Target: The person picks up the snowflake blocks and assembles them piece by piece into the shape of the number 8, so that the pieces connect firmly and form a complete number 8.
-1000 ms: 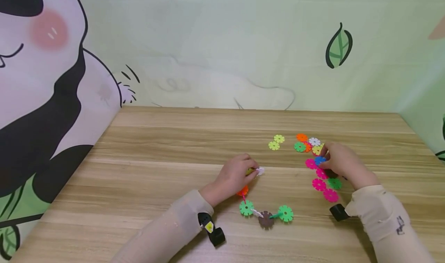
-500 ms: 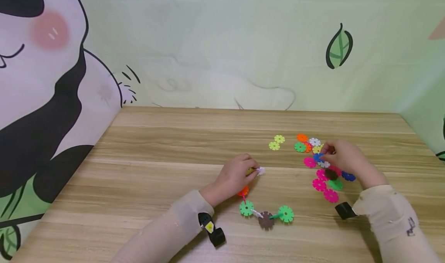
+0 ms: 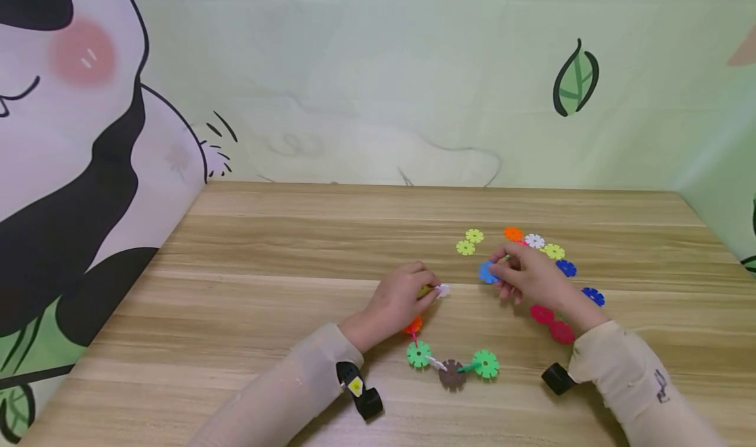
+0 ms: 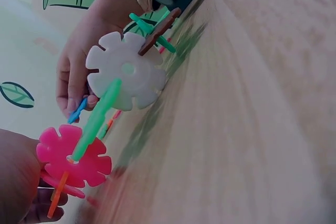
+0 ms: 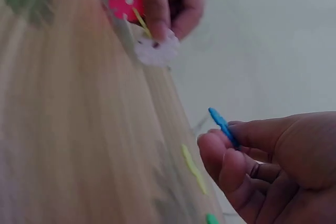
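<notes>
My left hand (image 3: pixel 401 296) pinches the far end of a chain of slotted plastic snowflake discs, by a yellow piece and a white disc (image 3: pixel 443 291). From there the chain curves through an orange disc (image 3: pixel 413 325), a green disc (image 3: pixel 419 354) and a brown disc (image 3: pixel 452 375) to another green disc (image 3: pixel 486 364). Some discs stand on edge between the flat ones, as the left wrist view shows with a pink disc (image 4: pixel 55 142). Between thumb and fingers, my right hand (image 3: pixel 534 276) pinches a loose blue disc (image 5: pixel 220 121), apart from the chain's white end.
Two yellow discs (image 3: pixel 466 247) lie beyond the hands. Around the right hand are more loose discs: an orange one (image 3: pixel 512 234), a white one (image 3: pixel 534 241), dark blue ones (image 3: pixel 593 297) and pink ones (image 3: pixel 561 332). Behind the wooden table (image 3: pixel 295 237) rises a painted wall (image 3: pixel 354 73).
The right hand has picked the blue disc out of the loose pile and carried it left, closer to the left hand. My left hand and the chain stay in place.
</notes>
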{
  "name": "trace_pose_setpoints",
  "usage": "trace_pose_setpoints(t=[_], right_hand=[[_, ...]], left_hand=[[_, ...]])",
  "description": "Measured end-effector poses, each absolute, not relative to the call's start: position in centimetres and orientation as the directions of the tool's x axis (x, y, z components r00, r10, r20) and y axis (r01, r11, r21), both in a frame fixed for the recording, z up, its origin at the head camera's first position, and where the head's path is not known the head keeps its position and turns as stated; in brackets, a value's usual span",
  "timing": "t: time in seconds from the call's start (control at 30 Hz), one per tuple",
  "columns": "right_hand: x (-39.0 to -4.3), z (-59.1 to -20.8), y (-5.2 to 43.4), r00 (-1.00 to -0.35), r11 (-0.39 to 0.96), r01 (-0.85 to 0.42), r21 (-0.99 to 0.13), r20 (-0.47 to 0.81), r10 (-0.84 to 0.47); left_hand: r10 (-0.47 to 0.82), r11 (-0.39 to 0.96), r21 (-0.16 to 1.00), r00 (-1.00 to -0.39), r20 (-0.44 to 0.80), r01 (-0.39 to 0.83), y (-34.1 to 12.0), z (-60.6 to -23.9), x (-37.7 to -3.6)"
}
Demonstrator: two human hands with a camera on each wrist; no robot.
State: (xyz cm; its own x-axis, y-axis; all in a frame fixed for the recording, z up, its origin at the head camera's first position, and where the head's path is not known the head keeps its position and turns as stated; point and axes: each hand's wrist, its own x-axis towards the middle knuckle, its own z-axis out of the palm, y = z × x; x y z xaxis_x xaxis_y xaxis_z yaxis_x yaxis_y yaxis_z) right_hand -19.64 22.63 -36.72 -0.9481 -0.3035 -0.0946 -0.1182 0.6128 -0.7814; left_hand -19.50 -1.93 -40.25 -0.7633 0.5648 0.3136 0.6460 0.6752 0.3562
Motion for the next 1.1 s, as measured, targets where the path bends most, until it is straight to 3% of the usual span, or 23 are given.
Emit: trace_pose_setpoints(t=[0.3,0.8,1.1], right_hand=[[-19.2,-38.3,19.7,-0.929,0.522,-0.099,-0.847,-0.11,-0.354],[-19.0,-38.8,19.0,-0.928,0.443,-0.071,-0.894,-0.104,-0.358],[-18.8,-39.3,18.4,-0.934,0.353,-0.049,-0.934,-0.082,-0.347]], left_hand=[[0.571,0.663,0.347,-0.748,0.339,0.663,-1.9,-40.3,-19.5],[0.565,0.651,0.349,-0.737,0.37,0.674,-1.9,-40.3,-19.4],[0.533,0.593,0.359,-0.686,0.496,0.721,-2.0,-40.3,-19.0]])
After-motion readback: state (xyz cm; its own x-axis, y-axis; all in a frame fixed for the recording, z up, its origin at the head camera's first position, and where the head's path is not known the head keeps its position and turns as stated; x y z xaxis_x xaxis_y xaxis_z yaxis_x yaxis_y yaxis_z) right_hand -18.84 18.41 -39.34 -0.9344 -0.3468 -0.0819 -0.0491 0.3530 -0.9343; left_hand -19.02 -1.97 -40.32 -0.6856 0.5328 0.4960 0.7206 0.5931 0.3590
